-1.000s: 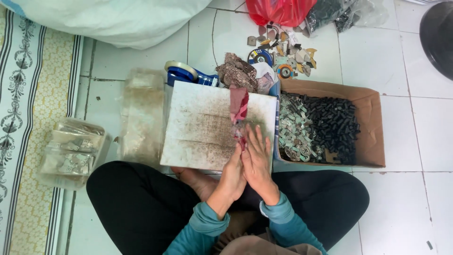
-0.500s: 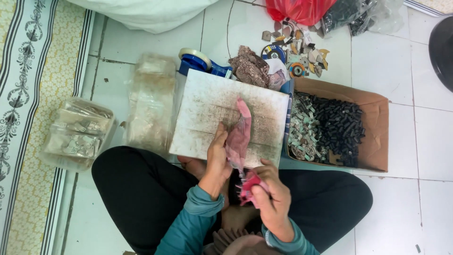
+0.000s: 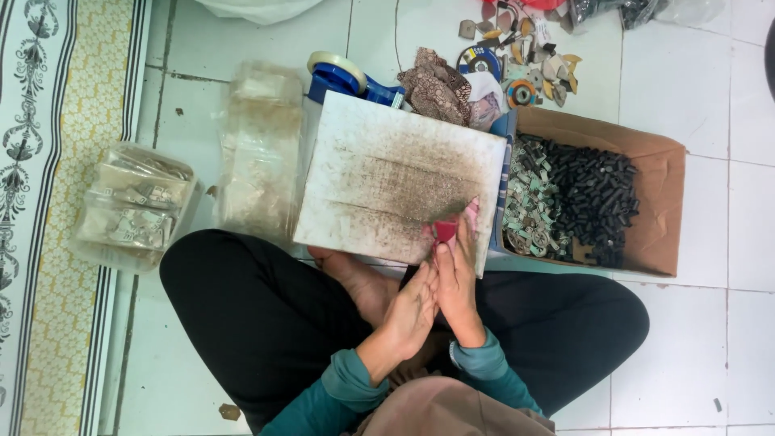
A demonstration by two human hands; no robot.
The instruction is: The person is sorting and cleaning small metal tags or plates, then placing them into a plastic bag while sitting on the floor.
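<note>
A white board (image 3: 387, 173) smeared with dark streaks rests on my lap as I sit cross-legged. My right hand (image 3: 457, 270) presses a small red-and-pink rag (image 3: 448, 228) against the board's near right corner. My left hand (image 3: 412, 311) lies against the right one, just under the board's near edge, fingers touching the right hand's side. Whether the left hand also grips the rag is hidden.
A brown cardboard box (image 3: 658, 206) of small black and pale parts sits at right. Clear plastic bags (image 3: 258, 149) and a clear container (image 3: 133, 206) lie left. A blue tape dispenser (image 3: 343, 77), patterned cloth (image 3: 436, 85) and scattered small pieces (image 3: 525, 56) lie beyond. A patterned mat (image 3: 48, 218) borders the left.
The long pink cloth has been bunched into a small wad. Both hands have come together at the board's near right corner, the wad now pressed on its surface.
</note>
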